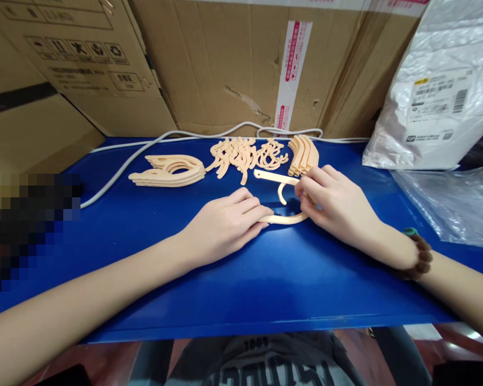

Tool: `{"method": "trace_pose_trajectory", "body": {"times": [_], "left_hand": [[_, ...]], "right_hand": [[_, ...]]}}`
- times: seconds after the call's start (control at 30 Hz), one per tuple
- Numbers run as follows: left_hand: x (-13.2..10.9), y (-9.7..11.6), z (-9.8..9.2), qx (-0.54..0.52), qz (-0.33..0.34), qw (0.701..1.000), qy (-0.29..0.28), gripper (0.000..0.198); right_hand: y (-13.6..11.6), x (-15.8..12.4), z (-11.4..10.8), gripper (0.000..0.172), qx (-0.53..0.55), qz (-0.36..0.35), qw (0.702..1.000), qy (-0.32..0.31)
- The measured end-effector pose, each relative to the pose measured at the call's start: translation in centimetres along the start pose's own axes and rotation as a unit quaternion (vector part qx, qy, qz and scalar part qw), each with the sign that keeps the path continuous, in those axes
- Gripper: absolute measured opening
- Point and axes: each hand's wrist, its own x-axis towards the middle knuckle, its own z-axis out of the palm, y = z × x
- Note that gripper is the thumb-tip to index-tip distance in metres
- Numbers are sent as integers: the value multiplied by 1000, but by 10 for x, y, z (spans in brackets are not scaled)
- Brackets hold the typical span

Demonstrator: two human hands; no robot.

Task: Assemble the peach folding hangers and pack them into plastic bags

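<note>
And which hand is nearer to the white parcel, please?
Right. The right hand is apart from the white parcel, to its left; the left hand is farther left, beyond the right hand.

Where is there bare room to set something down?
Blue table is bare from its front edge to the left hand and right hand, also in front of the leftmost beige stack. Crowded: the back, with curved beige pieces and white cable.

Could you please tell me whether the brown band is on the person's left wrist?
No, the brown band circles the wrist of the right hand, which holds a plastic hanger.
</note>
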Motion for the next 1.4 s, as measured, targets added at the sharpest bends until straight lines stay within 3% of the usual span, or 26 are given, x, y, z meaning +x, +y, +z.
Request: {"method": "trace_pose_trajectory", "body": {"times": [0.33,0.73,0.9,1.0,1.13,1.27,1.4], "left_hand": [[0,-8,2,-66,-143,987,-20,25],[-2,-11,6,-87,-153,983,-57,29],[2,-15,-7,-26,-157,986,-55,33],[9,-27,-21,33,-194,979,-48,33],[25,-59,-30,93,-269,957,-58,34],[44,-92,-19,140,-268,946,-118,36],[58,-103,-3,176,-274,935,-141,45]], "right_hand": [[3,-1,2,19,-60,12,997,-48],[10,-2,3,16,-56,38,995,-67],[7,-2,-3,11,-86,37,992,-86],[3,-3,-5,12,-116,24,990,-80],[-7,-4,-2,17,-93,-26,995,-18],[-17,-7,4,30,-25,-74,997,10],[-19,-8,8,32,3,-76,997,-7]]}}
